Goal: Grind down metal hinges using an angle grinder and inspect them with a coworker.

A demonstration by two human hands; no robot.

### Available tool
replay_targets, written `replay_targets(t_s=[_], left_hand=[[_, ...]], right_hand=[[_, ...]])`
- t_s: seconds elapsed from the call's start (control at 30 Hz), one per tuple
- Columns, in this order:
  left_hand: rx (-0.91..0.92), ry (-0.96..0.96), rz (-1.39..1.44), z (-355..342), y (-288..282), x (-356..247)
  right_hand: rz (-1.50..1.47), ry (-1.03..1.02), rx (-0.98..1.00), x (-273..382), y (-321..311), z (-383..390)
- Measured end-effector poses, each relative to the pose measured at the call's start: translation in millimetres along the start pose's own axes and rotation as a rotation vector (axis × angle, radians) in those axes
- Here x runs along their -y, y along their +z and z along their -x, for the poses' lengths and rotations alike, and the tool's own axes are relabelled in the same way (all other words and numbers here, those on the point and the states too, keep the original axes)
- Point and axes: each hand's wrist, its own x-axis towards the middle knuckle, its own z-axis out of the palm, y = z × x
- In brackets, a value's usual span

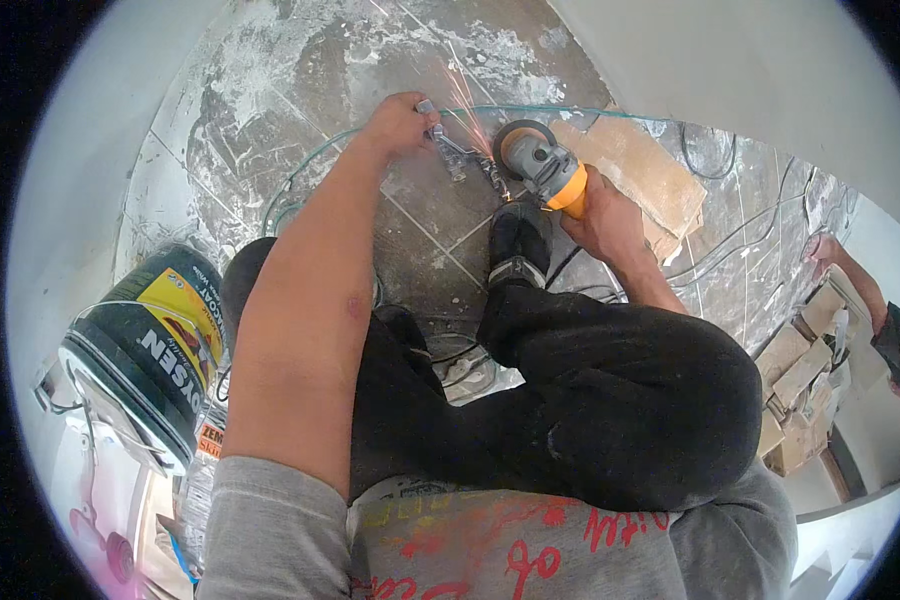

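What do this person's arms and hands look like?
The left hand and right hand are ungloved, with bare wrists. A short, plain grey sleeve covers the left upper arm. The right forearm is bare near the wrist; the black-trousered knee hides more.

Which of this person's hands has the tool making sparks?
The bare right hand: it grips the yellow-and-grey angle grinder, while the left hand holds a small silvery metal piece.

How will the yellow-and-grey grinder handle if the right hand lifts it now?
The grinder looks rigid and perhaps front-heavy, its grey head seeming metallic. It may kick: sparks stream from near its disc. With the right hand gripping its yellow body, dropping seems unlikely.
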Motion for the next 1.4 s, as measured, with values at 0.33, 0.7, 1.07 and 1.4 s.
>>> replay_targets(t_s=[0.33, 0.7, 1.07, 1.4], left_hand=[[-0.004, -0.022, -0.003, 1.4, -1.7, 9.3], [-0.005, 0.03, -0.059, -1.5, -2.8, 12.2], [0.002, -0.033, 0.077, 8.0, 6.8, -5.7], [0.001, -0.004, 0.009, 1.3, 2.4, 0.7]], right_hand=[[-0.005, -0.027, 0.012, 1.5, 0.4, 6.2], [0.0, -0.03, 0.024, 0.7, 1.9, 4.5], [0.025, -0.01, -0.009, -3.5, 1.5, 5.0], [-0.009, -0.057, -0.043, -4.7, 3.6, 3.5]])
